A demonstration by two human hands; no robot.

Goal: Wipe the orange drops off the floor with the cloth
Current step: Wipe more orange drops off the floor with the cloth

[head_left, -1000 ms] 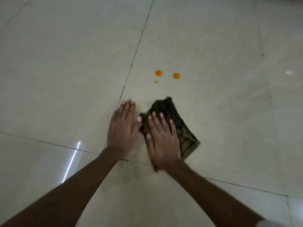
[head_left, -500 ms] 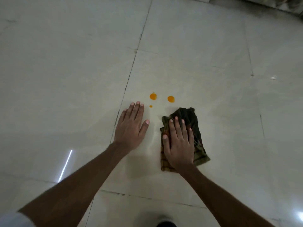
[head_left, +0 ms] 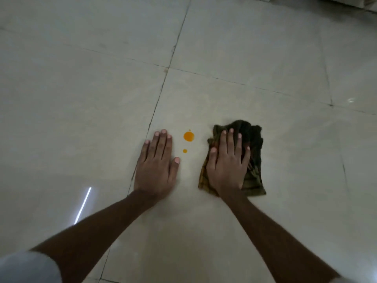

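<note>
Lying on the pale tiled floor (head_left: 265, 58), a large orange drop (head_left: 189, 136) and a small orange drop (head_left: 185, 150) beside it sit between the two hands. The dark crumpled cloth (head_left: 254, 137) lies just right of them, pressed down by the flat right hand (head_left: 226, 163), fingers straight. The left hand (head_left: 156, 165) rests flat on tile, fingers together.

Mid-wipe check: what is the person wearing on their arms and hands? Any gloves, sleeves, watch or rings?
No gloves: the left hand and right hand are bare, with no rings or watch visible. The left forearm and right forearm are uncovered. A whitish left sleeve shows at the bottom left corner, and a sliver of whitish right sleeve at the bottom right.
</note>
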